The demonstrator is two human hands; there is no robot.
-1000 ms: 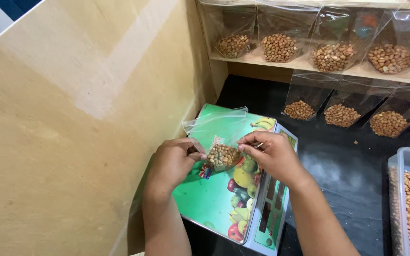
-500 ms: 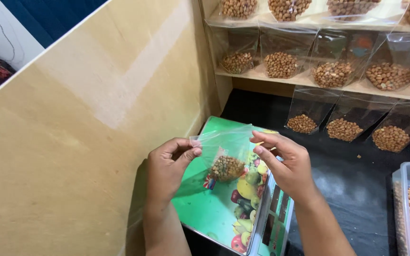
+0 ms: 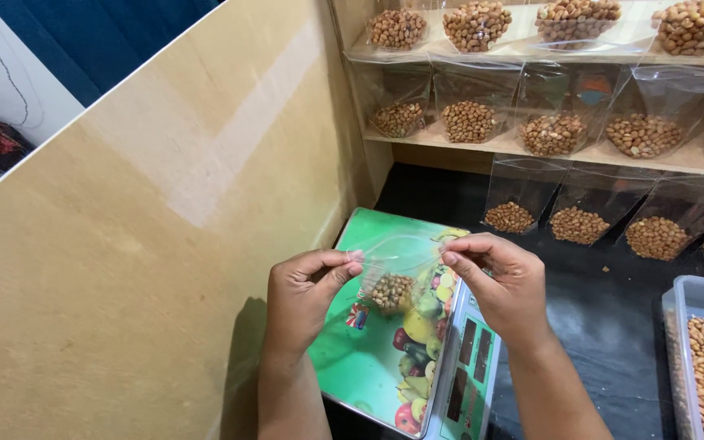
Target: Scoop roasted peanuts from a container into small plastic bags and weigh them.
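Both hands are raised over a green weighing scale [image 3: 368, 342] printed with fruit pictures, and between them hangs a small clear plastic bag [image 3: 397, 273] with a clump of peanuts [image 3: 391, 292] sagging at its bottom. The left hand [image 3: 307, 297] pinches the bag's upper left corner between thumb and forefinger; the right hand [image 3: 499, 281] pinches the upper right corner the same way. The scale sits on a dark desk [image 3: 605, 326] beside a tall plywood panel [image 3: 148, 244] at the left. On the far side, wooden shelves [image 3: 442, 138] carry rows of filled peanut bags [image 3: 468, 121]. At the right edge stands a plastic tub [image 3: 682, 326] of loose peanuts.
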